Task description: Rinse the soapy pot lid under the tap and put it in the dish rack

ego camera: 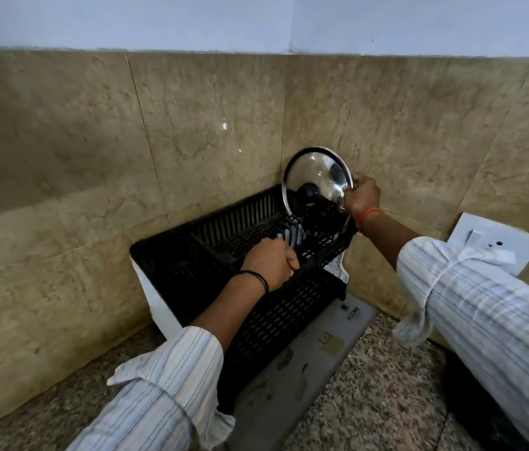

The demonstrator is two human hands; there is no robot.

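Observation:
The pot lid (317, 182) is shiny steel with a black knob. It stands on edge at the far right end of the black plastic dish rack (276, 307), leaning toward the corner of the wall. My right hand (361, 197) grips the lid's right rim. My left hand (271, 265) is closed around the upright grey divider prongs (390, 234) in the middle of the rack. No tap or sink is in view.
The rack sits on a white drip tray (159, 301) in a corner of tan stone walls (94, 157). A grey drying mat (295, 369) lies in front on the speckled countertop (380, 395). A white wall socket (491, 242) is at right.

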